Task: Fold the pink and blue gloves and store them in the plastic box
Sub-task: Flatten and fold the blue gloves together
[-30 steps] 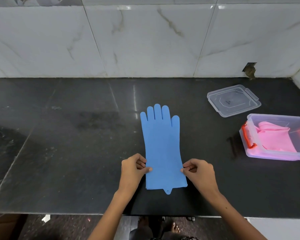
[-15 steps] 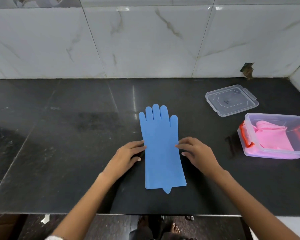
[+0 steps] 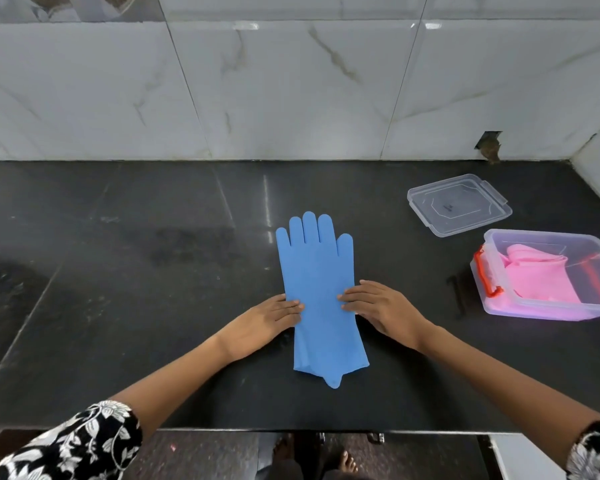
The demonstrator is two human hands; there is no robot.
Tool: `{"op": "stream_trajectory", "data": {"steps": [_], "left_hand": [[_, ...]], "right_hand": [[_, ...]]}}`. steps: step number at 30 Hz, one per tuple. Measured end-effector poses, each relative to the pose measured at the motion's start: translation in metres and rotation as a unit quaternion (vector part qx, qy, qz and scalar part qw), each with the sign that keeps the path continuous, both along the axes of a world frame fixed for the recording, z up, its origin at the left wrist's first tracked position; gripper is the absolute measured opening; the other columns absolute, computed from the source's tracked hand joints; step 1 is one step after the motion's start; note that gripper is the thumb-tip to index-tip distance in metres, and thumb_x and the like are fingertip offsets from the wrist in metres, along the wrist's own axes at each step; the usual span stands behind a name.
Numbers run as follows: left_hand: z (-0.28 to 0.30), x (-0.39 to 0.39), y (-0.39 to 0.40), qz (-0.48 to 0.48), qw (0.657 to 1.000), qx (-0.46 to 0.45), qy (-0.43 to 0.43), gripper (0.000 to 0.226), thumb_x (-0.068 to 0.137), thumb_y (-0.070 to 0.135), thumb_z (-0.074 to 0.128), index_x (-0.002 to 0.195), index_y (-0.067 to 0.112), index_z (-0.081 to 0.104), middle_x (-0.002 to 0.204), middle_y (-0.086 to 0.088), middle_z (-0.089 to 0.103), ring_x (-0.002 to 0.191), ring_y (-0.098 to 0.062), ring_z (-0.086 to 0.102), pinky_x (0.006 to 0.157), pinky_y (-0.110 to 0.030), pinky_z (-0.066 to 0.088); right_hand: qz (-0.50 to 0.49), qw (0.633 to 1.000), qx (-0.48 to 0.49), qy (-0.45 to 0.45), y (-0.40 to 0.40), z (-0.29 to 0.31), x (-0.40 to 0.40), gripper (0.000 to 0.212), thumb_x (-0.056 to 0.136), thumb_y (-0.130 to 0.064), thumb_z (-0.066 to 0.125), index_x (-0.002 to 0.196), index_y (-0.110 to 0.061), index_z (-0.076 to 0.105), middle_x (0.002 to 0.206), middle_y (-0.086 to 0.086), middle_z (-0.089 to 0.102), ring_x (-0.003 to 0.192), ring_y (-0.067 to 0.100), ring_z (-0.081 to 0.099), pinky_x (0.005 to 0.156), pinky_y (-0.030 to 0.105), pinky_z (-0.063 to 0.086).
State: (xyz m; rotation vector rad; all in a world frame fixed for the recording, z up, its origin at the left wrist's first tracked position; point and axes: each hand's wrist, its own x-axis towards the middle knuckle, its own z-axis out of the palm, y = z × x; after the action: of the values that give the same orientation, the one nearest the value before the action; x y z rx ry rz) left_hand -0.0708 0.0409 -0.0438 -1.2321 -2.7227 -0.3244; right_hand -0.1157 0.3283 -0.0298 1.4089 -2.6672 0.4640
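A blue glove [image 3: 317, 271] lies flat on the black counter [image 3: 118, 306], fingers pointing to the wall, cuff toward me. My left hand [image 3: 272, 315] rests flat at its left edge, fingertips on the glove. My right hand [image 3: 374, 304] lies flat on its right edge, fingers extended onto the blue surface. Neither hand grips anything. At the right stands the clear plastic box [image 3: 520, 304] with red latches, and a folded pink glove [image 3: 542, 277] lies inside it.
The box's clear lid [image 3: 459, 202] lies on the counter behind the box, near the marble-tiled wall [image 3: 291, 91]. The counter's front edge runs just below my forearms. A side wall closes the far right corner.
My hands left the glove's cuff end, where they pinched its edges, and moved up to its middle. They now lie flat with fingertips on the glove.
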Motion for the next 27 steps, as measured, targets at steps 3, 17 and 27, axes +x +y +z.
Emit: {"op": "stream_trajectory", "data": {"steps": [3, 17, 27], "left_hand": [[0.004, 0.008, 0.006, 0.066, 0.991, 0.115, -0.032, 0.029, 0.084, 0.0, 0.066, 0.112, 0.009, 0.066, 0.115, -0.006, 0.07, 0.105, -0.021, 0.066, 0.105, -0.036, 0.043], [0.013, 0.001, 0.063, 0.536, 0.763, 0.323, -0.162, 0.019, 0.093, 0.015, 0.056, 0.075, 0.008, 0.056, 0.055, 0.001, 0.053, 0.047, -0.009, 0.043, 0.047, -0.026, 0.032], [0.011, 0.002, 0.073, 0.537, 0.797, 0.263, -0.086, 0.018, 0.096, 0.014, 0.05, 0.083, 0.006, 0.058, 0.076, -0.004, 0.056, 0.058, -0.013, 0.047, 0.054, -0.024, 0.032]], "right_hand": [[-0.038, 0.997, -0.032, -0.053, 0.001, 0.001, 0.005, 0.023, 0.085, -0.001, 0.062, 0.103, -0.013, 0.07, 0.117, -0.003, 0.068, 0.114, 0.015, 0.062, 0.108, 0.042, 0.038], [-0.379, 0.844, -0.204, -0.32, -0.041, 0.012, 0.005, 0.01, 0.085, -0.019, 0.067, 0.081, -0.01, 0.069, 0.079, 0.001, 0.071, 0.076, 0.014, 0.066, 0.075, 0.031, 0.054], [-0.411, 0.899, -0.117, -0.097, -0.054, 0.006, 0.021, 0.019, 0.083, -0.019, 0.065, 0.099, -0.023, 0.056, 0.083, -0.012, 0.063, 0.075, 0.009, 0.059, 0.058, 0.023, 0.047]]}}
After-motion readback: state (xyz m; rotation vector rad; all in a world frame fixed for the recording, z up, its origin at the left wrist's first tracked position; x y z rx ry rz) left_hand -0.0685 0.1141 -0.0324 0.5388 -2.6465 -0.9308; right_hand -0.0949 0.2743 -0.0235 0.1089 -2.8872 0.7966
